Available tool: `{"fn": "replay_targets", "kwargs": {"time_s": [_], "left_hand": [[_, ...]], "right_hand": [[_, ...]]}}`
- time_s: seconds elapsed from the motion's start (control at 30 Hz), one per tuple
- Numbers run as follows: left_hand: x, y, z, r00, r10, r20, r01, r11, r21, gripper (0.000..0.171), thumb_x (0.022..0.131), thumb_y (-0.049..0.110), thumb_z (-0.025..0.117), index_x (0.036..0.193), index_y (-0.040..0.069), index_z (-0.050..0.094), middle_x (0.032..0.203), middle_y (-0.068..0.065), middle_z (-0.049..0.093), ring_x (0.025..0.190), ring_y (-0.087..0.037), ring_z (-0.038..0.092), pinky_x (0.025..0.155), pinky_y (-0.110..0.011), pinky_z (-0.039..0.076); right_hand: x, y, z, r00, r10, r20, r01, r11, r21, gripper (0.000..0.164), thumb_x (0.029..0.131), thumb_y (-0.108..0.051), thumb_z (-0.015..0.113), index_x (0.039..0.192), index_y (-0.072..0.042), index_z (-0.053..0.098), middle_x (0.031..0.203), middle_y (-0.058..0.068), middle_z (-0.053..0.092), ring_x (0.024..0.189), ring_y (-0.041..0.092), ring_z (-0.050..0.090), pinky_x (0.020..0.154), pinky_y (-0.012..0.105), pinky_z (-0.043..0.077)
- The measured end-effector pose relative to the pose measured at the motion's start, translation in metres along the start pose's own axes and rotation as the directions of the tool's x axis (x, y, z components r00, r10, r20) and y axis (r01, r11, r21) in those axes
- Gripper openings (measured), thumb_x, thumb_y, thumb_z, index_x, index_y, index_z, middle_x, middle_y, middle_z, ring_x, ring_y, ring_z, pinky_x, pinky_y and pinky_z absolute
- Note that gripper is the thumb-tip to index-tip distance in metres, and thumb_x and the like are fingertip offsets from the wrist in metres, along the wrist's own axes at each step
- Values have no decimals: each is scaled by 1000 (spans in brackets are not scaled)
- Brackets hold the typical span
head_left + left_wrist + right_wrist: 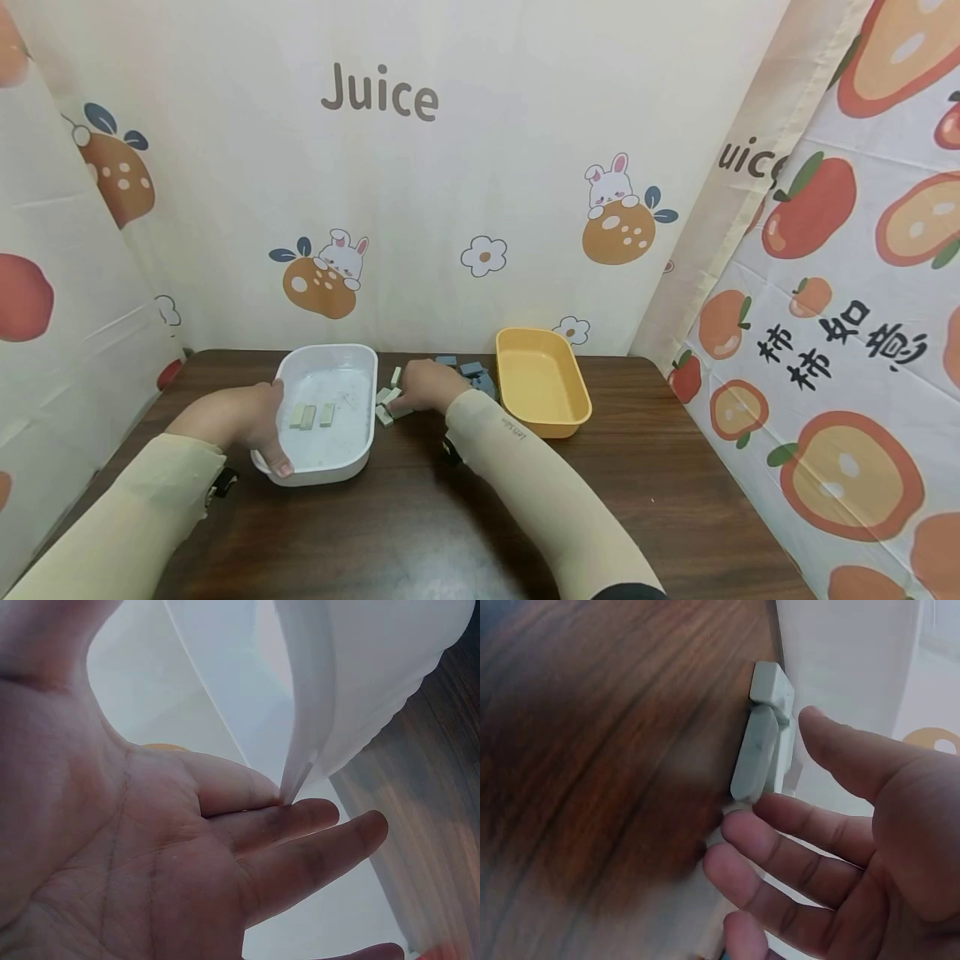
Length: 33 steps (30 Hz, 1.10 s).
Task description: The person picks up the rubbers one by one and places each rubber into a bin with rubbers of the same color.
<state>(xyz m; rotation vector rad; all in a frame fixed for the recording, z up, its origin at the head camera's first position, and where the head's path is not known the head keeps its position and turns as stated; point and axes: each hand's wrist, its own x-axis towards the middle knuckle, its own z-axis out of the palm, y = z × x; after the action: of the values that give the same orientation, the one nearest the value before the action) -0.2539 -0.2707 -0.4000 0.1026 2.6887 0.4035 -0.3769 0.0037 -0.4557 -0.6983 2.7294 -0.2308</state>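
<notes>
My left hand [258,421] lies along the left side of a white plastic tray [322,477], in which a few pale green blocks [307,417] lie. In the left wrist view its fingers [315,870] are spread and nearly straight, with the tray's rim right at the index fingertip. My right hand [431,385] reaches down over a loose group of pale green blocks [383,415] beside the tray. The right wrist view shows its fingertips [750,836] close to the end of a rounded block [756,754], the thumb held apart with nothing pinched.
Several blue-grey blocks [482,382] lie behind the right hand, partly hidden by it. A yellow tray [543,431] stands to their right. The brown wooden table [420,517] meets printed curtains [420,175] at the back and sides.
</notes>
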Motion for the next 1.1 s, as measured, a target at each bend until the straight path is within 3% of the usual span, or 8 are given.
{"fn": "replay_targets", "kwargs": {"time_s": [0.3, 0.5, 0.7, 0.9, 1.0, 1.07, 1.1], "left_hand": [[-2, 0, 1, 1000, -5, -4, 5, 1000, -26, 158, 58, 43, 115, 161, -30, 21, 157, -57, 38, 129, -61, 57, 116, -84, 46], [-1, -2, 1, 1000, -7, -6, 6, 999, -32, 161, 54, 45, 115, 162, -30, 21, 158, -57, 37, 131, -62, 56, 116, -85, 44], [-1, -2, 1, 1000, -11, -3, 11, 999, -40, 161, 55, 45, 115, 162, -29, 22, 160, -56, 36, 135, -63, 54, 119, -85, 42], [-2, 0, 1, 1000, -16, 1, 16, 999, -28, 160, 55, 47, 115, 162, -29, 22, 159, -56, 37, 134, -64, 54, 117, -85, 43], [-2, 0, 2, 1000, -18, 1, 18, 999, -31, 160, 56, 46, 114, 162, -29, 21, 160, -56, 36, 135, -64, 54, 118, -85, 43], [-3, 0, 1, 1000, -17, -1, 17, 999, -31, 160, 56, 46, 115, 162, -29, 21, 161, -56, 36, 135, -64, 54, 117, -85, 43], [-3, 0, 1, 1000, -18, -2, 18, 999, -31, 161, 56, 46, 114, 162, -29, 21, 161, -56, 35, 134, -64, 54, 117, -85, 44]], "right_hand": [[0, -4, 4, 1000, -17, -23, 17, 1000, -20, 55, 97, -42, 89, 57, -23, 56, 52, -10, 47, 53, 11, 47, 53, 27, 41], [0, -5, 2, 999, -25, -20, 25, 999, -40, 51, 98, -35, 89, 59, -22, 59, 53, -9, 49, 56, 12, 49, 54, 28, 41], [-1, -4, 1, 999, -41, 5, 41, 999, 1, 45, 95, -22, 90, 60, -20, 60, 54, -7, 50, 53, 12, 48, 52, 28, 41], [-3, -2, -4, 997, -68, -26, 68, 998, -9, 43, 93, -22, 87, 60, -19, 60, 54, -7, 48, 53, 12, 46, 50, 28, 39], [-4, -2, -10, 991, -74, -109, 75, 997, 9, 25, 91, -23, 87, 72, -17, 71, 64, -7, 59, 60, 13, 52, 54, 28, 44], [-6, -5, -15, 982, -79, -171, 87, 995, 41, 12, 92, -25, 88, 89, -16, 81, 78, -6, 70, 69, 13, 60, 62, 28, 52], [-7, -7, -17, 976, -85, -203, 97, 994, 50, 15, 92, -28, 88, 99, -16, 84, 87, -5, 76, 75, 13, 64, 67, 29, 56]]}}
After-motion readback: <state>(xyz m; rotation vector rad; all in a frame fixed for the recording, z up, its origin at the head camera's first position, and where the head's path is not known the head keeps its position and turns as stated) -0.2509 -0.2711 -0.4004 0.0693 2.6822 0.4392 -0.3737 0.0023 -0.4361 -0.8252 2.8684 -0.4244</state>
